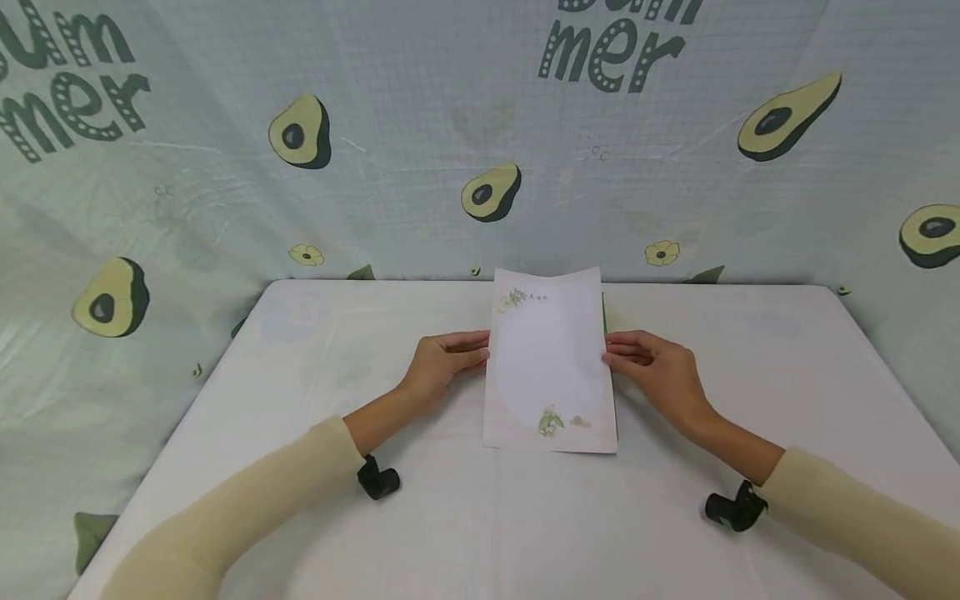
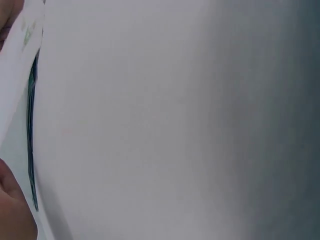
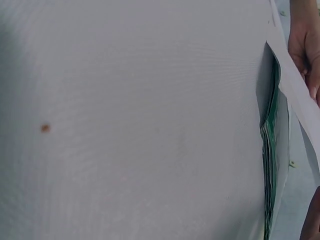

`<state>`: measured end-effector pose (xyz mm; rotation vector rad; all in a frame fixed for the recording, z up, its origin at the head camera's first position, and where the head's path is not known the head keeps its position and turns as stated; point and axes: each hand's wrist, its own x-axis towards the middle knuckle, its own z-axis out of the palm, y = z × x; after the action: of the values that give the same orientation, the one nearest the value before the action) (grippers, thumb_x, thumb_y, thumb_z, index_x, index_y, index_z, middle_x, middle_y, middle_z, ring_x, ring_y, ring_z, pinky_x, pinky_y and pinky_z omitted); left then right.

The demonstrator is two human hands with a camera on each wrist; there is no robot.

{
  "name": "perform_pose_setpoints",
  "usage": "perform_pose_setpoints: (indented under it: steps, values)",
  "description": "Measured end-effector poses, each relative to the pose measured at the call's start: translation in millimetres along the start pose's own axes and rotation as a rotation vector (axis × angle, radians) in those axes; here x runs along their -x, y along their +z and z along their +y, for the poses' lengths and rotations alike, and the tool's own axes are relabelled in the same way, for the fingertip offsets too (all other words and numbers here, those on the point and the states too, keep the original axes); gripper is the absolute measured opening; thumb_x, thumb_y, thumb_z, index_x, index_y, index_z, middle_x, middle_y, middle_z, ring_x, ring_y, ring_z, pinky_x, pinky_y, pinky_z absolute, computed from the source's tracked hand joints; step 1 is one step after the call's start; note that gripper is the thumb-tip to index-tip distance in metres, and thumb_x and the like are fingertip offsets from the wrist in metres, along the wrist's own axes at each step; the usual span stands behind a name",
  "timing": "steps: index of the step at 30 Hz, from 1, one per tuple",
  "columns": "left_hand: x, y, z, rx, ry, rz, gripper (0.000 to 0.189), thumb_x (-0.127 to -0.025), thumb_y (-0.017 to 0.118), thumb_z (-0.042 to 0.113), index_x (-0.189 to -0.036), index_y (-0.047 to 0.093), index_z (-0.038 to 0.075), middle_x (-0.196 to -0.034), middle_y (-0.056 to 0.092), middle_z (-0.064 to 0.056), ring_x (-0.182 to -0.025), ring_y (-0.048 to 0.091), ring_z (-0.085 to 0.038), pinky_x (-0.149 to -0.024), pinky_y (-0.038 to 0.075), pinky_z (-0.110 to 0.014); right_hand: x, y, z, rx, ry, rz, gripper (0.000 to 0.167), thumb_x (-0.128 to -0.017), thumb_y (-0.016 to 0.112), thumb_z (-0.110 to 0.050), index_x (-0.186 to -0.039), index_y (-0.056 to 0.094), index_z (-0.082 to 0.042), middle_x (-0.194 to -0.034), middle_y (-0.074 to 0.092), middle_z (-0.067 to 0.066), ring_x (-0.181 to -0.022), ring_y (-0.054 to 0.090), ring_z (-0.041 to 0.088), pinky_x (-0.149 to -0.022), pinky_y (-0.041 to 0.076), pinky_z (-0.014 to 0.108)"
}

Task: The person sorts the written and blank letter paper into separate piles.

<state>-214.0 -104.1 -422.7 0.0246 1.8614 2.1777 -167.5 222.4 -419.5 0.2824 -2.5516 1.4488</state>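
Note:
A white sheet of paper [image 1: 551,358] with a pale border and small green flower prints is held above the table's middle. My left hand [image 1: 442,367] pinches its left edge, and my right hand [image 1: 660,375] pinches the right edge. The sheet's top edge dips in the middle. Behind it, a thin green edge shows on the right in the head view. From the right wrist view, this is a stack of thin green-edged layers [image 3: 270,155] under the sheet; what they are, I cannot tell. The left wrist view catches only part of my left hand at lower left.
The white-covered table [image 1: 360,517] stretches around both forearms. Behind it hangs a pale cloth [image 1: 405,108] printed with avocados and lettering. A small black camera [image 1: 378,479] sits on the left wrist, another camera [image 1: 735,507] on the right.

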Motion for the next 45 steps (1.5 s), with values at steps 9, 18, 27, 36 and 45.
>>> perform_pose_setpoints:
  steps: [9,18,27,36,45]
  values:
    - [4.8,4.1,-0.1,0.0,0.0,0.054,0.034,-0.09,0.07,-0.011,-0.124,0.067,-0.01,-0.12,0.071,-0.021,-0.098,0.073,-0.013,-0.09,0.06,-0.031,0.3,1,-2,-0.07,-0.013,-0.004,0.031,-0.092,0.079,-0.022,-0.12,0.075,-0.01,-0.108,0.077,0.005,-0.093,0.071,-0.001,-0.08,0.058,0.013]
    - [2.8,7.3,-0.9,-0.022,-0.039,0.053,0.029,-0.091,0.073,-0.003,-0.119,0.069,-0.01,-0.108,0.075,-0.017,-0.089,0.074,-0.016,-0.09,0.061,-0.035,0.8,2,-6,-0.071,-0.038,0.002,0.028,-0.092,0.078,-0.018,-0.119,0.076,-0.011,-0.108,0.077,0.004,-0.092,0.071,0.0,-0.078,0.058,0.013]
    - [-0.1,8.3,4.5,-0.009,-0.083,0.062,0.028,-0.091,0.069,-0.011,-0.119,0.068,-0.011,-0.108,0.074,-0.021,-0.091,0.074,-0.017,-0.086,0.062,-0.032,-1.4,0,-7,-0.078,-0.023,-0.011,0.028,-0.093,0.077,-0.019,-0.12,0.076,-0.011,-0.111,0.076,0.004,-0.095,0.07,-0.001,-0.081,0.058,0.014]
    - [-1.2,14.3,4.3,-0.046,-0.058,0.05,0.031,-0.09,0.073,-0.005,-0.12,0.068,-0.012,-0.102,0.076,-0.016,-0.087,0.074,-0.015,-0.088,0.062,-0.033,-1.9,0,-9,-0.108,-0.013,0.003,0.028,-0.093,0.077,-0.022,-0.119,0.076,-0.011,-0.112,0.076,0.005,-0.096,0.07,0.001,-0.082,0.058,0.014]
    - [-1.2,18.2,0.7,-0.086,-0.019,0.115,0.03,-0.087,0.076,-0.007,-0.116,0.073,-0.007,-0.104,0.076,-0.016,-0.09,0.073,-0.014,-0.086,0.062,-0.031,-0.6,1,-10,-0.088,-0.029,0.011,0.028,-0.093,0.077,-0.02,-0.12,0.075,-0.011,-0.111,0.076,0.004,-0.095,0.07,0.001,-0.081,0.058,0.013]
